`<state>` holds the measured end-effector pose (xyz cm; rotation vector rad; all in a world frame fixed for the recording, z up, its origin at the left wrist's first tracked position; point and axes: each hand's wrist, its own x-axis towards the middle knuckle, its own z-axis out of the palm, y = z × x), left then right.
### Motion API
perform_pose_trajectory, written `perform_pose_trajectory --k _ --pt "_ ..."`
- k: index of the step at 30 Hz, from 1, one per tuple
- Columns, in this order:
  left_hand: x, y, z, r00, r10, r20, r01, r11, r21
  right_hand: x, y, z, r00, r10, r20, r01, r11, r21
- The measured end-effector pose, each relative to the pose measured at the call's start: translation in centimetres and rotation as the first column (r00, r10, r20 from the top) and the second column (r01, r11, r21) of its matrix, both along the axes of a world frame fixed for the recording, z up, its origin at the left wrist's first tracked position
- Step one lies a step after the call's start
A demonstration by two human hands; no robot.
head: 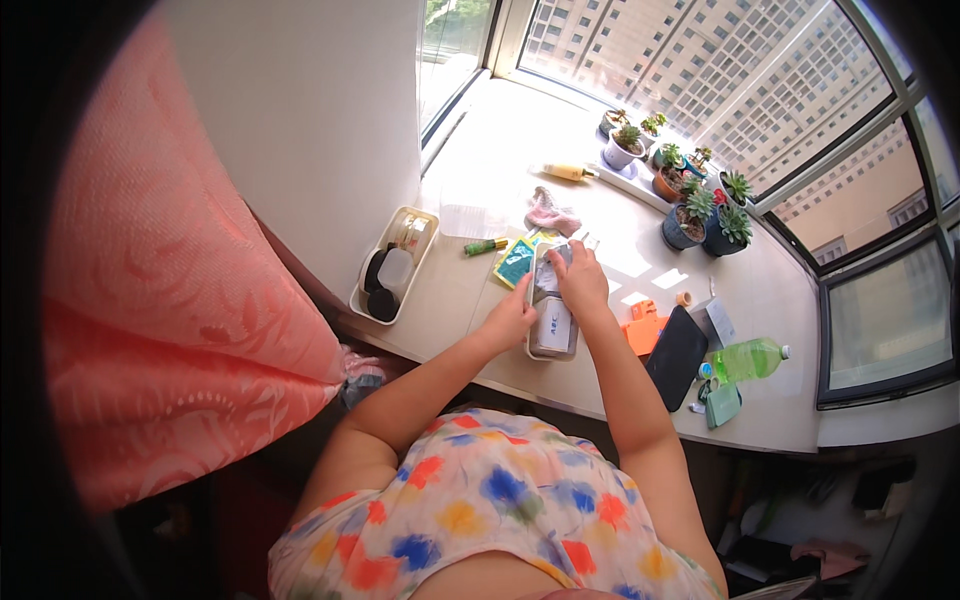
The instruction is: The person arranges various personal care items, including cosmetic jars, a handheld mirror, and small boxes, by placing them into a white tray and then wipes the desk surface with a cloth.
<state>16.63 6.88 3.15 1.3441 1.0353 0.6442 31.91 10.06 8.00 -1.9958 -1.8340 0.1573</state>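
Note:
Before me on the counter stands a narrow white storage bin (531, 355). In its near half is a white box (553, 327) bearing writing; a grey-white packet (547, 279) lies in the far half. My left hand (513, 319) grips the bin's left wall, index finger stretched along the rim. Over the far right end is my right hand (583, 279), its thumb and fingers bent down at the packet; whether they pinch it is hidden. A teal and yellow packet (515, 262) lies just left of the bin.
Left stands a cream bin (356, 306) with round containers. Beyond are a green tube (485, 247), a pink cloth (552, 214) and a yellow bottle (568, 172). Potted succulents (684, 225) line the window. Right are an orange holder (643, 330), a black tablet-like slab (677, 366) and a green-liquid bottle (748, 360).

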Motion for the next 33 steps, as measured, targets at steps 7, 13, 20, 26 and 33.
perform_pose_trajectory --k 7,13,20,26,33 --pt "-0.1 0.0 -1.7 0.997 0.024 -0.077 -0.011 0.987 0.159 4.6 -0.2 -4.6 0.665 -0.006 -0.747 0.096 0.992 0.077" --pt "-0.5 0.3 -1.7 0.99 0.016 -0.143 0.009 0.986 0.169 4.8 -3.7 -4.5 0.592 -0.309 -0.745 0.0 0.924 -0.383" --pt "-3.1 -1.2 1.7 0.986 0.058 -0.158 -0.013 0.964 0.267 2.6 -5.6 -2.5 0.562 -0.246 -0.79 -0.105 0.926 -0.363" --pt "-9.1 -2.2 2.7 0.977 0.213 -0.009 -0.204 0.946 0.251 -3.1 -5.1 -1.0 0.4 -0.221 -0.89 -0.277 0.896 -0.347" --pt "-13.4 -4.2 4.6 0.906 0.421 -0.03 -0.329 0.748 0.577 -9.6 -2.8 -3.8 0.339 -0.249 -0.907 -0.388 0.842 -0.376"
